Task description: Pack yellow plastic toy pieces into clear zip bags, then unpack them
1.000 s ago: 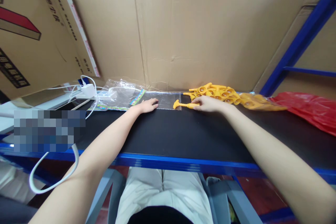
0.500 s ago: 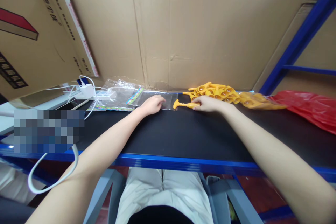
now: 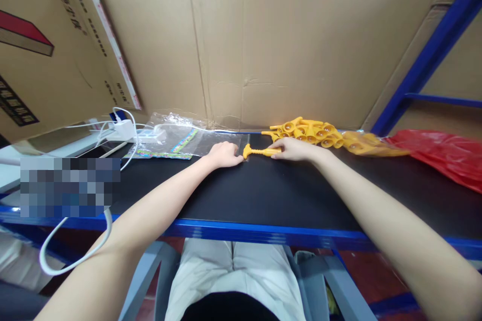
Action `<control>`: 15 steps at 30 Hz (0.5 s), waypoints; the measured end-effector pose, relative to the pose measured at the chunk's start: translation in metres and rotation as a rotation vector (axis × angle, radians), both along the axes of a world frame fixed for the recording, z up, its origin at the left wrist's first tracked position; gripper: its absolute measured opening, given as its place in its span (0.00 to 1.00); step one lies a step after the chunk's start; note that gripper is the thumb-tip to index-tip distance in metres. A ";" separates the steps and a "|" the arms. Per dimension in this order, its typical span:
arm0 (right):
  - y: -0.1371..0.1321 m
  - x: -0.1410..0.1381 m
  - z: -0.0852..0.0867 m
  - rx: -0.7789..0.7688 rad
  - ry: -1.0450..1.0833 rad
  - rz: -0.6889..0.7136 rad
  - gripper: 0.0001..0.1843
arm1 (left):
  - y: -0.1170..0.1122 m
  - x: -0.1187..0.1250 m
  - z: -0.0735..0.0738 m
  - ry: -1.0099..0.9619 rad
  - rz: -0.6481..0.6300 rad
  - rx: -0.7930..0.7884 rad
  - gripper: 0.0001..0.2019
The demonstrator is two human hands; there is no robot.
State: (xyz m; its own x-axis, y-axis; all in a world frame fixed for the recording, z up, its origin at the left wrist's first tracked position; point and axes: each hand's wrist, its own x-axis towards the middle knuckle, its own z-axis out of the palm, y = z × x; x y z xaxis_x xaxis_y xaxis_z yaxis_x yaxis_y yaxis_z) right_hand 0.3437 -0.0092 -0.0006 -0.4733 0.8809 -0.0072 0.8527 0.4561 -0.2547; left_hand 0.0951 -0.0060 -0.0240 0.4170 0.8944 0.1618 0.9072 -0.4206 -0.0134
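Observation:
My right hand (image 3: 295, 149) is closed around the wide end of a yellow plastic piece (image 3: 259, 151), which has a ribbed shaft and a hammer-like head pointing left. The head lies at the right end of a clear plastic bag (image 3: 209, 141). My left hand (image 3: 226, 154) is closed at the near edge of that bag, its fingertips just left of the yellow head. Behind my right hand lies a pile of similar yellow pieces (image 3: 307, 131), several with round hollow ends facing me.
More clear bags with colourful printed strips (image 3: 161, 154) lie to the left. Beyond them are a white charger (image 3: 125, 130) and cables. Yellow pieces in clear plastic (image 3: 361, 144) and a red plastic bag (image 3: 437, 153) lie right. Cardboard (image 3: 301, 50) stands along the back of the black tabletop (image 3: 263, 195).
The yellow piece has moved slightly left with my right hand. My left hand has shifted to the bag's near edge by the yellow head, and the bag's printed strip has moved left and nearer.

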 end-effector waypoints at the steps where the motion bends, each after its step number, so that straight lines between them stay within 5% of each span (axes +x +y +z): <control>1: 0.001 0.000 0.000 -0.008 0.005 0.004 0.23 | 0.000 0.000 0.001 0.006 0.008 -0.019 0.20; 9: 0.005 0.004 -0.002 -0.035 0.013 -0.102 0.30 | -0.002 0.002 0.004 0.033 0.030 -0.010 0.22; 15: 0.004 0.002 -0.002 -0.019 0.014 -0.088 0.23 | -0.002 0.003 0.002 0.063 0.007 0.012 0.18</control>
